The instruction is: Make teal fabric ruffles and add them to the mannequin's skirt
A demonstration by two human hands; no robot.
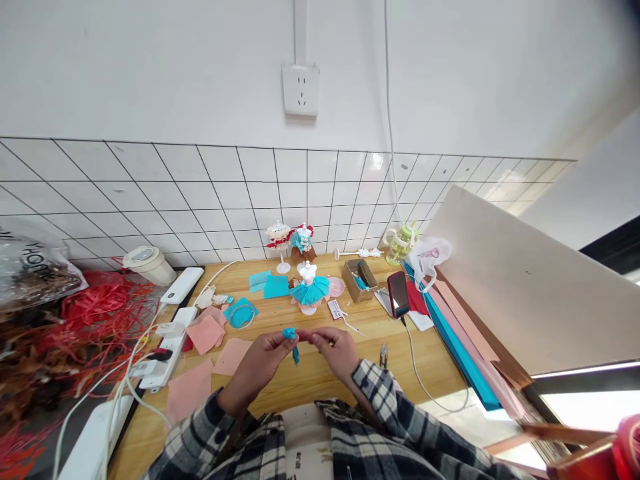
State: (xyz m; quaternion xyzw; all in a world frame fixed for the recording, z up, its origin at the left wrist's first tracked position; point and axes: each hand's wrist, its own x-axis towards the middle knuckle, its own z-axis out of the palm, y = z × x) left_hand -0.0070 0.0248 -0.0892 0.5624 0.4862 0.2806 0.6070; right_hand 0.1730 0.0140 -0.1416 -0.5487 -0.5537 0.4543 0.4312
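Note:
My left hand (264, 365) pinches a small gathered piece of blue crepe paper (289, 332), whose narrow end hangs below the fingers. My right hand (341, 352) is closed, thumb against fingers, its tips meeting the left fingertips. What lies between the right fingers is too small to make out. Just beyond both hands stands a small white dress form (309, 271) in a ruffled blue paper skirt (310, 291). Two more decorated dress forms, one with red and cream trim (279, 236) and one with blue and red (302, 239), stand near the wall.
Pink paper squares (206, 333) and blue sheets (277, 286) lie at left and centre. A cardboard box (360, 281), a phone (399, 294) on a cable and thread snips (383, 356) are to the right. Power strips (170, 350) line the left edge.

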